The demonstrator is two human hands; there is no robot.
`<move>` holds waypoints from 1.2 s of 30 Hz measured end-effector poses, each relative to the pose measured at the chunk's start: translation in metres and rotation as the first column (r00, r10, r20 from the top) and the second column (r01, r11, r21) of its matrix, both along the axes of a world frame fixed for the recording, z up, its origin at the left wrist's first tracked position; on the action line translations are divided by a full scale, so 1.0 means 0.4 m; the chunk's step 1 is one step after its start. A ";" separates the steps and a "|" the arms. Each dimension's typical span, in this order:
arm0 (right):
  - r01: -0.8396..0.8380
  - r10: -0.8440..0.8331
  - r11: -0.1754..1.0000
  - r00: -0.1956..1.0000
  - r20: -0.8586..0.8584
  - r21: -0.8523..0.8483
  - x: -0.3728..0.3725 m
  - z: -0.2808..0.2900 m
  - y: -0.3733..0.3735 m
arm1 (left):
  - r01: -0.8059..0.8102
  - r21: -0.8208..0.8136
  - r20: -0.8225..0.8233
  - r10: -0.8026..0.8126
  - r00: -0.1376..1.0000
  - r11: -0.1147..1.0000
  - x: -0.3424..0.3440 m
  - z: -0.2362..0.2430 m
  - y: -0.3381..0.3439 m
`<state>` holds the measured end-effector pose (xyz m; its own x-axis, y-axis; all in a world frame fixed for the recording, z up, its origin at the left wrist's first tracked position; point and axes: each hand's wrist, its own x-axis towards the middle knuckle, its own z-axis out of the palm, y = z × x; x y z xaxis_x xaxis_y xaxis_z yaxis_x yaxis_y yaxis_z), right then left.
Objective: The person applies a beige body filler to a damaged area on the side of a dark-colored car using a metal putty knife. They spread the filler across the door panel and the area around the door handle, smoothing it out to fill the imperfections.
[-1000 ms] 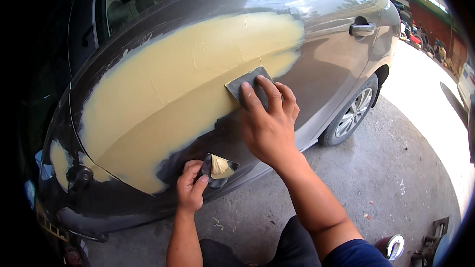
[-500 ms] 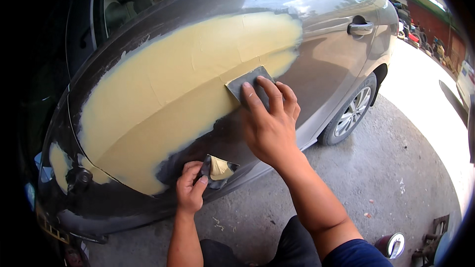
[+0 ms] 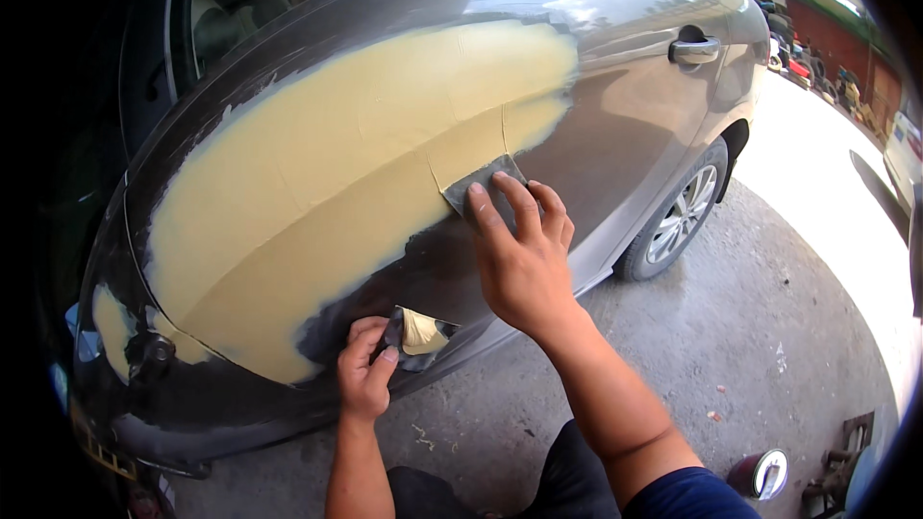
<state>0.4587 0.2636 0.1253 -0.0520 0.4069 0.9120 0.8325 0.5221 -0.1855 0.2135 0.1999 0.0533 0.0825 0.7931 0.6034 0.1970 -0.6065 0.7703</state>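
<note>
A grey car side (image 3: 635, 96) carries a broad patch of pale yellow filler (image 3: 308, 154) with a lengthwise ridge and thin streaks. My right hand (image 3: 524, 259) grips a dark grey flexible spreader (image 3: 466, 196), its fingertips pressing it against the filler's lower right part; two thin lines run up from the spreader's corners. My left hand (image 3: 365, 370) is closed on a dark plate (image 3: 418, 359) bearing a lump of yellow paste (image 3: 423, 332), held low beside the car, below and left of my right hand.
A rear wheel (image 3: 678, 216) stands on the concrete floor (image 3: 750, 327). A round can (image 3: 766, 473) and a metal tool (image 3: 846, 476) sit at lower right. Piled tyres and clutter (image 3: 808, 67) lie in the back right, with part of a white vehicle (image 3: 904, 163) at the right edge.
My right hand and spreader have moved slightly downward on the panel, leaving thin lines above. My left hand with the plate has shifted slightly left and down in the view.
</note>
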 end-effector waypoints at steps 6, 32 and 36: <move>-0.002 0.001 0.998 1.000 -0.021 -0.055 0.048 0.022 -0.045 | -0.001 -0.030 -0.004 0.001 1.000 1.000 -0.008 0.008 -0.005; -0.032 0.043 0.996 0.989 -0.139 0.080 0.128 0.071 0.101 | 0.045 -0.026 0.025 -0.045 0.999 0.999 -0.002 0.001 0.000; 0.002 -0.002 1.000 0.996 -0.085 0.000 0.139 0.041 0.075 | 0.027 -0.020 -0.004 -0.027 1.000 0.999 -0.009 -0.003 0.001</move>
<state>0.5143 0.2934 0.1416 0.0265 0.4069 0.9131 0.8149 0.5202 -0.2554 0.2097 0.2004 0.0521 0.1064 0.8027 0.5868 0.1842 -0.5958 0.7817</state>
